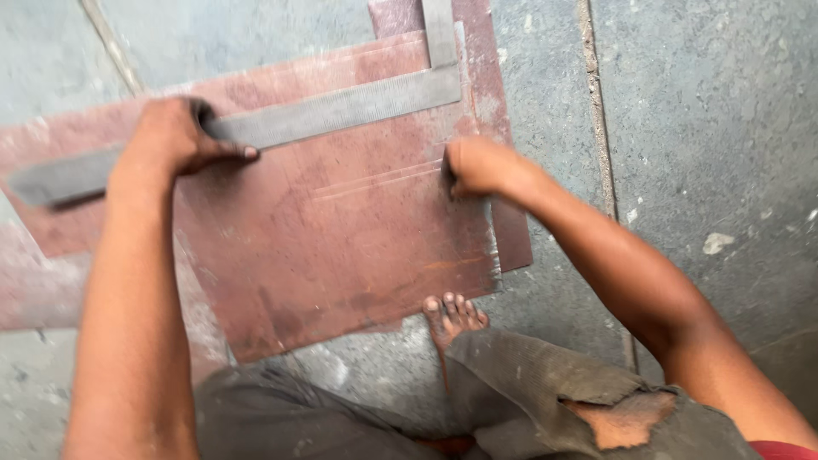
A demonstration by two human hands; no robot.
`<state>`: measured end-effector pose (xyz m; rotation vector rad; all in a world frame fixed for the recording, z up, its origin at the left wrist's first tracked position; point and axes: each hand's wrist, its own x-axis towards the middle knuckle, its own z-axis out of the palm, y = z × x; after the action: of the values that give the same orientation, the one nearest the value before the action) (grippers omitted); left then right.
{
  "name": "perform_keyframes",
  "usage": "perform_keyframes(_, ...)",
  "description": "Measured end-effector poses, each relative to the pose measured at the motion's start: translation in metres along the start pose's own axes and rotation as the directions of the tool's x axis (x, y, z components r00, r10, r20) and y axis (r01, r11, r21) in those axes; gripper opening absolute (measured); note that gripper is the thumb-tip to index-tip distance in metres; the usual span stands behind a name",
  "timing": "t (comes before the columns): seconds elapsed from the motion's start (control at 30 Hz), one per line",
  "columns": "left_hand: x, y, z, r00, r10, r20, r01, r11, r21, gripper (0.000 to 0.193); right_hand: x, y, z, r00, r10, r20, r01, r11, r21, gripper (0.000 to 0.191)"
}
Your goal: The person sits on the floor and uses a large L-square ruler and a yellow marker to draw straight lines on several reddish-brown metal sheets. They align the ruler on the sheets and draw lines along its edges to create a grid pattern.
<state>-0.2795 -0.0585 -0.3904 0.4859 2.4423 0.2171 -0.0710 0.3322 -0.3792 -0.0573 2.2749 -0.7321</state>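
A rusty reddish metal sheet (341, 247) lies flat on the concrete floor. Across its upper part rests a grey steel L-shaped square (341, 106), its long arm running left to right. My left hand (175, 136) presses down on that long arm, fingers curled over its edge. My right hand (479, 166) is closed in a fist on the sheet near its right edge; whatever small tool it may hold is hidden. My bare foot (454, 315) stands at the sheet's near right corner.
A second rusty sheet (511, 230) lies under the first and sticks out at the right and top. Another reddish plate (34, 285) lies at the left. Grey concrete floor (707, 128) with a seam runs along the right.
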Motion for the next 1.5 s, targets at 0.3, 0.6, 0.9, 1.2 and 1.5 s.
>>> perform_keyframes(0.3, -0.006, 0.010, -0.003, 0.991, -0.116, 0.061, 0.117, 0.993, -0.011, 0.086, 0.011, -0.008, 0.014, 0.696, -0.054, -0.716, 0.124, 0.991, 0.046, 0.012)
perform_keyframes(0.6, -0.007, 0.006, 0.000, 0.996, -0.083, 0.029, 0.083, 0.997, -0.005, 0.089, 0.012, -0.013, 0.008, 0.739, -0.123, -0.663, 0.138, 0.990, -0.029, 0.002)
perform_keyframes(0.9, -0.010, 0.017, -0.008, 0.992, -0.115, 0.048, 0.117, 0.993, -0.021, 0.088, 0.020, -0.009, 0.014, 0.685, -0.119, -0.719, 0.166, 0.986, -0.005, 0.010)
perform_keyframes(1.2, -0.006, 0.007, -0.006, 0.999, 0.055, 0.003, -0.055, 0.998, 0.040, 0.083, 0.016, -0.015, -0.006, 0.880, 0.116, -0.460, -0.116, 0.993, 0.027, 0.008)
perform_keyframes(1.5, -0.010, 0.013, -0.013, 0.990, -0.067, 0.125, 0.067, 0.998, 0.006, 0.077, -0.008, -0.038, 0.043, 0.594, 0.048, -0.803, 0.197, 0.959, 0.203, 0.015)
